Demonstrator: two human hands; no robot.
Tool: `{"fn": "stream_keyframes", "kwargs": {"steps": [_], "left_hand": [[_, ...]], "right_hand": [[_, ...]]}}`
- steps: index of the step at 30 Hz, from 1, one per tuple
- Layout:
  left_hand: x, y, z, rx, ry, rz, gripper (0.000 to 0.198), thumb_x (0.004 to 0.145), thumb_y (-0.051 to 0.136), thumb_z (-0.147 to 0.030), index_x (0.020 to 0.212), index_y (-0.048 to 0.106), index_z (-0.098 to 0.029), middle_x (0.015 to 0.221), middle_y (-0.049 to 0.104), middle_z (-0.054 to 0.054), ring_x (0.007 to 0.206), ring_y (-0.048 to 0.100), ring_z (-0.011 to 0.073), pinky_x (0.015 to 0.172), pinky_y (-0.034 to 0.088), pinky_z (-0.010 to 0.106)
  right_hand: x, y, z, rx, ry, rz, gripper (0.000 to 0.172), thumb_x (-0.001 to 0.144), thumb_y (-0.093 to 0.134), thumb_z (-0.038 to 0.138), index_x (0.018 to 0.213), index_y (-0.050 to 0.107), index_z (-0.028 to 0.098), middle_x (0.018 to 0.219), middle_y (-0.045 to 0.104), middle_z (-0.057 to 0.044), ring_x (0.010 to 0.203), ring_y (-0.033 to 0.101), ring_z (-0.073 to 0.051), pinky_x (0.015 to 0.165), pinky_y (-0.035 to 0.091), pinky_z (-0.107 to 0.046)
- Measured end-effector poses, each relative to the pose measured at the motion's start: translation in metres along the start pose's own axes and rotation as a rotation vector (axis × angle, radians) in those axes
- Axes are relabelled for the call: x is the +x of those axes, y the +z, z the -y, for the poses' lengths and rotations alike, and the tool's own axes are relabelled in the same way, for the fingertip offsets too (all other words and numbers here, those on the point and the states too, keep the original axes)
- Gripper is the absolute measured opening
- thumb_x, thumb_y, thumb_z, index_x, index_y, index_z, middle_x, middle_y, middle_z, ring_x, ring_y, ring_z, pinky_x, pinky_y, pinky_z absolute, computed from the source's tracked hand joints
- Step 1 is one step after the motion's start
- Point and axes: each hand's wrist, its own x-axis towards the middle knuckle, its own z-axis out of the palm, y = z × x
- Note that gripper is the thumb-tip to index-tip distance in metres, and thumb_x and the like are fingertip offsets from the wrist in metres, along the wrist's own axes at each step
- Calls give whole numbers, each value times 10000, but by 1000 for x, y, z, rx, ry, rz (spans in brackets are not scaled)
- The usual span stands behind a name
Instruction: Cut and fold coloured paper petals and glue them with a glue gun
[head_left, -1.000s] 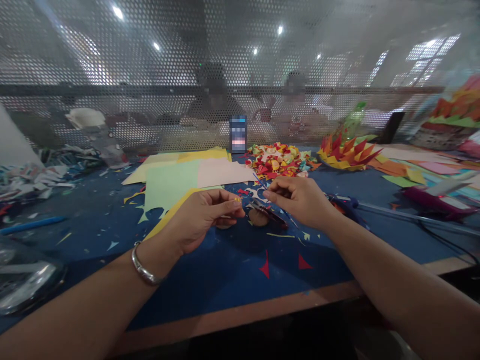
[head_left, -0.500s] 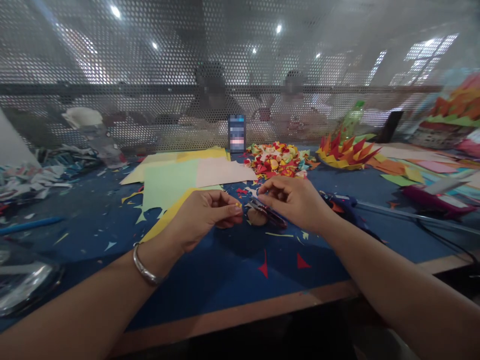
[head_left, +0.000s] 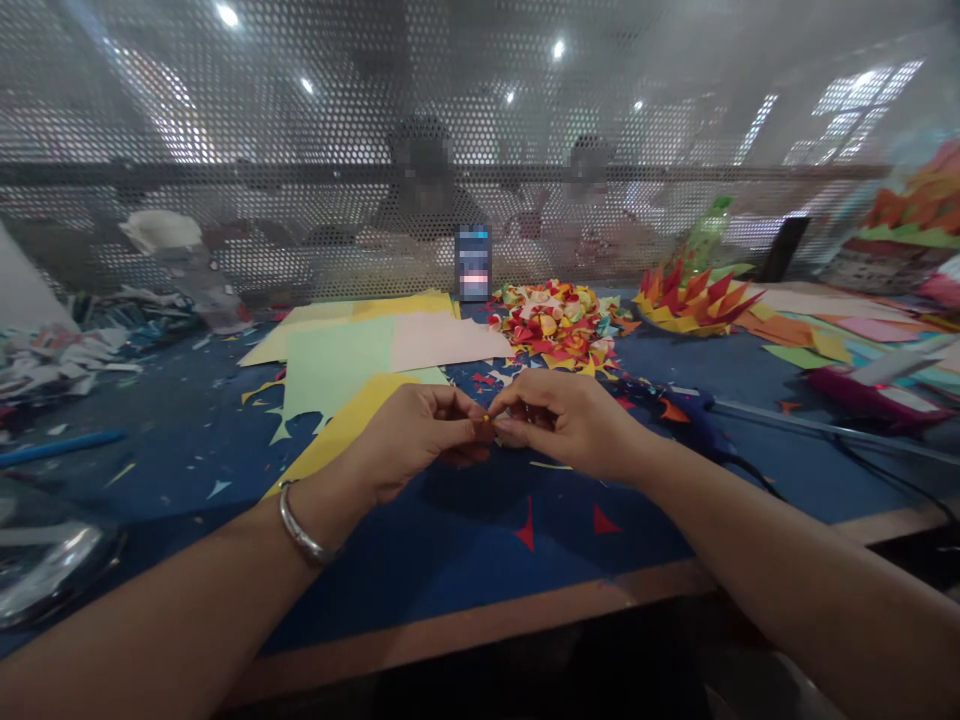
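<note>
My left hand (head_left: 416,440) and my right hand (head_left: 562,420) meet fingertip to fingertip above the blue table (head_left: 420,560). Both are closed in a pinch on a tiny yellow paper piece (head_left: 486,417) held between them. A silver bangle (head_left: 300,525) circles my left wrist. The scissors seen earlier are hidden under my right hand. A yellow sheet (head_left: 337,435) with a cut edge lies just left of my left hand.
Pastel paper sheets (head_left: 360,350) lie behind the hands. A pile of small folded coloured pieces (head_left: 559,325) and a spiky paper model (head_left: 694,300) sit further back. A glue gun (head_left: 690,415) and cable lie at right. People sit behind the perforated screen (head_left: 450,150). Scraps litter the table.
My right hand moved left from the scissors to meet my left hand. Both hands now pinch the small yellow piece that the left held alone.
</note>
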Motion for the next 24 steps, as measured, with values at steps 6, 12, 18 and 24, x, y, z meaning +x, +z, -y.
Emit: {"fn": "stream_keyframes", "kwargs": {"steps": [6, 12, 18, 24], "left_hand": [[2, 0, 2, -41, -12, 16, 164, 664, 783, -224, 707, 641, -153, 646, 697, 32, 584, 676, 139, 534, 506, 209], [1, -2, 1, -50, -30, 34, 171, 681, 771, -226, 746, 631, -152, 689, 712, 48, 622, 690, 155, 571, 520, 230], [1, -5, 0, -53, -18, 62, 179, 679, 770, -200, 798, 644, -152, 730, 713, 43, 688, 703, 160, 642, 528, 245], [0, -6, -1, -53, -10, 76, 178, 686, 764, -226, 783, 631, -160, 710, 693, 17, 699, 704, 168, 639, 519, 250]], "right_hand": [[0, 0, 0, -56, -16, 11, 119, 859, 578, 206, 948, 649, 172, 755, 580, -19, 661, 494, -118, 594, 387, -229], [0, 1, 0, -63, -4, 11, 95, 858, 574, 210, 918, 634, 168, 759, 580, -15, 647, 485, -111, 597, 384, -231], [0, 0, -1, -47, 5, 5, 98, 859, 569, 215, 919, 631, 167, 747, 566, -7, 642, 488, -107, 599, 387, -230], [0, 0, 1, -38, 10, -1, 101, 855, 569, 194, 922, 634, 158, 753, 568, -8, 642, 494, -101, 598, 390, -225]]}}
